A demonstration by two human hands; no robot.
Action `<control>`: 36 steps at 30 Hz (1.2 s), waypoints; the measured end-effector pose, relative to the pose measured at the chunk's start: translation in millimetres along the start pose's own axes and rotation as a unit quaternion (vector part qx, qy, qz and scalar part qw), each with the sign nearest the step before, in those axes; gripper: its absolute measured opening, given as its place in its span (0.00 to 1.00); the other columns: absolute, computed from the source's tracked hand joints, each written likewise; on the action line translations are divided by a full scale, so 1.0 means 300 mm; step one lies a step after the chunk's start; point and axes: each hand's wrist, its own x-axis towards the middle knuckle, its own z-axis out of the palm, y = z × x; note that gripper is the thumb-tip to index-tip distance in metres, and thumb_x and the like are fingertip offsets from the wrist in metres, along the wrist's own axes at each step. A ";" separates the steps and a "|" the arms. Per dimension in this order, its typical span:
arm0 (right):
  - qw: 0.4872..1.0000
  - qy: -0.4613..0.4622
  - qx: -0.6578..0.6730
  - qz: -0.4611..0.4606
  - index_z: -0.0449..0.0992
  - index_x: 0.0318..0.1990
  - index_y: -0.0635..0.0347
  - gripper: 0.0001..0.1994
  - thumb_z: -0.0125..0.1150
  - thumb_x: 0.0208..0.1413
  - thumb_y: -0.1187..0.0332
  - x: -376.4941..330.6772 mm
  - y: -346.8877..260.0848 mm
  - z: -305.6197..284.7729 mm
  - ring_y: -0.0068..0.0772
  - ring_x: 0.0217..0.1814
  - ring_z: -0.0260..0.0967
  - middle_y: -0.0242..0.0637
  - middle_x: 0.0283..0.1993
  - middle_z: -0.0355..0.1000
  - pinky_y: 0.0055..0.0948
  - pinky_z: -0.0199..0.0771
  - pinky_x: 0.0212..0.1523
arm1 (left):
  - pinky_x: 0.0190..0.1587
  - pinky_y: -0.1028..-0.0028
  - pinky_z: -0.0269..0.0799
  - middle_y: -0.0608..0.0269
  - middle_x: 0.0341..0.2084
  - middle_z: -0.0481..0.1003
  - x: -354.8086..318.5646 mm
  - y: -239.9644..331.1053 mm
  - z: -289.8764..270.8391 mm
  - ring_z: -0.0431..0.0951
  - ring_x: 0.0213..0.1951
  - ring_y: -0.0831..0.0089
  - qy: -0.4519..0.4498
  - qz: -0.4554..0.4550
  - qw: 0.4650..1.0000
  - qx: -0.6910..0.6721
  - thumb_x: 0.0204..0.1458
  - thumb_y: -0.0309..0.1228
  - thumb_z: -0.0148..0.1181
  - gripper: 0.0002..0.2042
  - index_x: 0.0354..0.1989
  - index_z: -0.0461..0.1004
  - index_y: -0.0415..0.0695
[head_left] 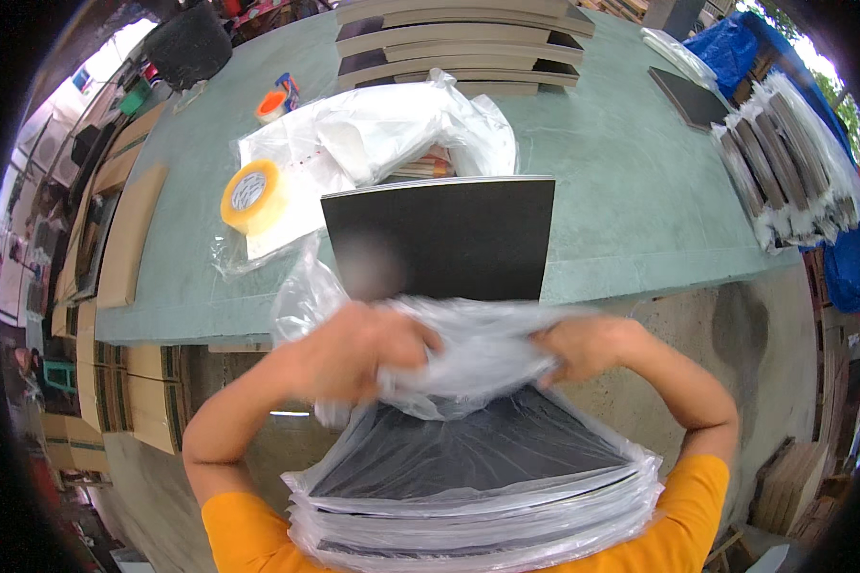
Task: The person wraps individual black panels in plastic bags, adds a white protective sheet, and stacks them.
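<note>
My left hand (363, 353) is closed on the gathered end of a clear plastic bag (473, 349), its fingers a little blurred by motion. The other side of the bunched film is pinched in my right hand (583, 346). Below the hands, the film lies creased over a dark flat panel (478, 444). This panel tops a stack of plastic-wrapped panels (478, 516) close to my body. Just beyond my hands, a bare black panel (449, 234) lies at the table's near edge, its lower part hidden by the film.
The green table (621, 191) holds white plastic bags (354, 138), a tape roll (250, 196), an orange-topped container (272, 103) and stacked panels (459, 43). At right are wrapped panels (784, 158) and a dark flat piece (686, 95). Cardboard pieces (129, 239) line the left edge.
</note>
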 end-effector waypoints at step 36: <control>0.693 0.144 0.658 -0.257 0.72 0.36 0.69 0.17 0.65 0.33 0.76 -0.153 0.149 0.016 0.26 0.34 0.67 0.40 0.34 0.70 0.23 0.66 0.38 | 0.25 0.81 0.68 0.67 0.13 0.68 -0.351 -0.153 0.066 0.70 0.21 0.81 0.244 -0.125 0.795 -0.541 0.35 0.23 0.57 0.12 0.32 0.73 0.37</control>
